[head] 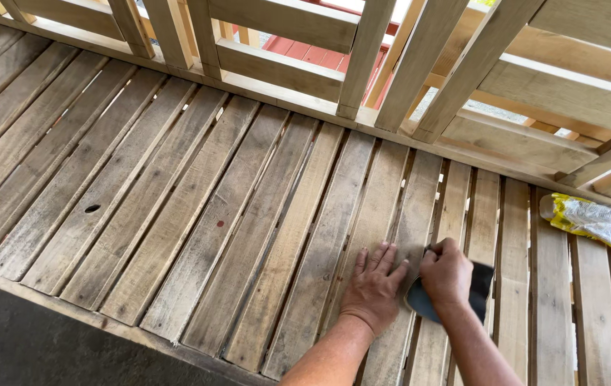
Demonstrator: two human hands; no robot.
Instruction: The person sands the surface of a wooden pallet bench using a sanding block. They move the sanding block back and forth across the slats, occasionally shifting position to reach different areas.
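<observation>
While the slatted wooden seat [198,214] is filling most of the frame, both hands are working at its lower right. The left hand [375,286] is lying flat and released, fingers spread, palm pressing on a weathered slat. Just beside it, the right hand [447,275] is clenching down on a dark sanding pad [478,289], which is lying on the slats under the palm and showing to the right of the knuckles. A pale lattice backrest [363,50] is running along the upper edge. A yellow and white plastic bag [591,221] is lying on the slats at far right, well apart from the hands.
</observation>
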